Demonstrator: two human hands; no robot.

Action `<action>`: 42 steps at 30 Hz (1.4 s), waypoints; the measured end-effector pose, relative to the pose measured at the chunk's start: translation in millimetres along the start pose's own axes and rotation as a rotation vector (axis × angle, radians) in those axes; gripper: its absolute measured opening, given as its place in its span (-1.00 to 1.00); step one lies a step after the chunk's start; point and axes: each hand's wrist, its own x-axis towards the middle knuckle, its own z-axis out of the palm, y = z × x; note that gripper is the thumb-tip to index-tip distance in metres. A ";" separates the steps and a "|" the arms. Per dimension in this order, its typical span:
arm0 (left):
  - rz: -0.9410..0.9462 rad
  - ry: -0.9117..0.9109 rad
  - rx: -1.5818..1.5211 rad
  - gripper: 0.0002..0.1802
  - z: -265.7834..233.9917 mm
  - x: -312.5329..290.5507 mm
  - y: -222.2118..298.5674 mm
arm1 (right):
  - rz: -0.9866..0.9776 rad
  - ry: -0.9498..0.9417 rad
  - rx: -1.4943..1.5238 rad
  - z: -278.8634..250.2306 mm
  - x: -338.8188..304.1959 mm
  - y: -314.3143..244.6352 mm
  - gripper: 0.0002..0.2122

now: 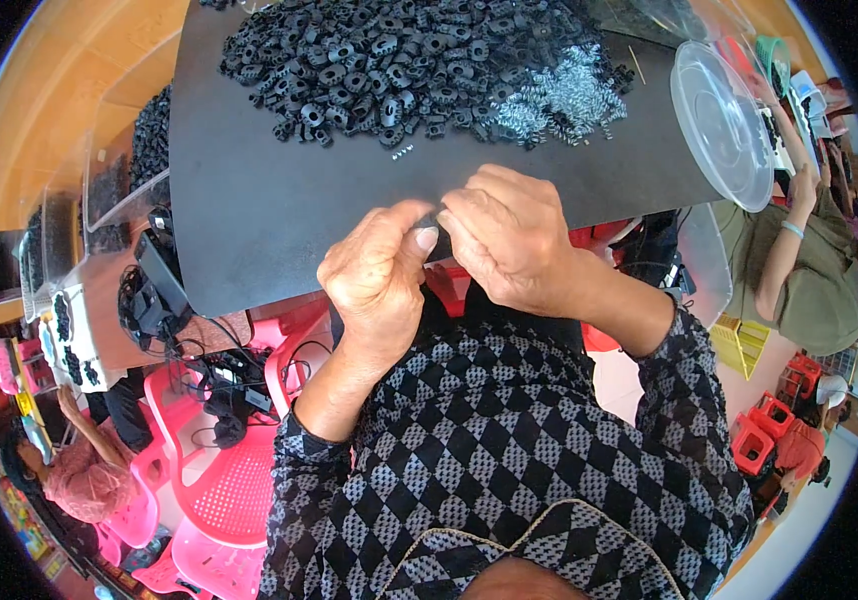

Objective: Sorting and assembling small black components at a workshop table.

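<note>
Close to the near edge of the dark table point(249, 200), my two hands meet fingertip to fingertip. A small black plastic part point(431, 218) is pinched between them, mostly covered by the fingers. My left hand point(379, 275) is closed, its thumb pressed along the part. My right hand point(514, 235) is closed too, thumb and forefinger gripping the part's other side. Beyond them lies a large heap of black plastic clips point(379, 75). A pile of small silvery coil springs point(564, 100) sits at its right. One or more loose springs point(403, 152) rest nearer my hands.
A round clear plastic lid point(719, 125) overhangs the table's right edge. Clear bins point(109, 190) with black parts and a dark device with cables point(159, 290) stand at left. Pink chairs point(224, 460) are lower left. Other people sit on both sides, one in a green top point(809, 270).
</note>
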 end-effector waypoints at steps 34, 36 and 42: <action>-0.586 -0.006 -0.771 -0.83 -0.5 22.8 11.9 | 0.041 -0.085 -0.095 -17.8 16.1 -0.1 -0.62; -0.533 -0.009 -0.742 -0.82 -0.8 22.8 10.8 | -0.042 0.023 -0.043 -15.0 15.1 2.2 -0.58; -0.467 -0.014 -0.612 -0.80 -6.0 20.2 7.5 | 0.165 -0.024 0.170 -20.3 7.7 4.0 -0.74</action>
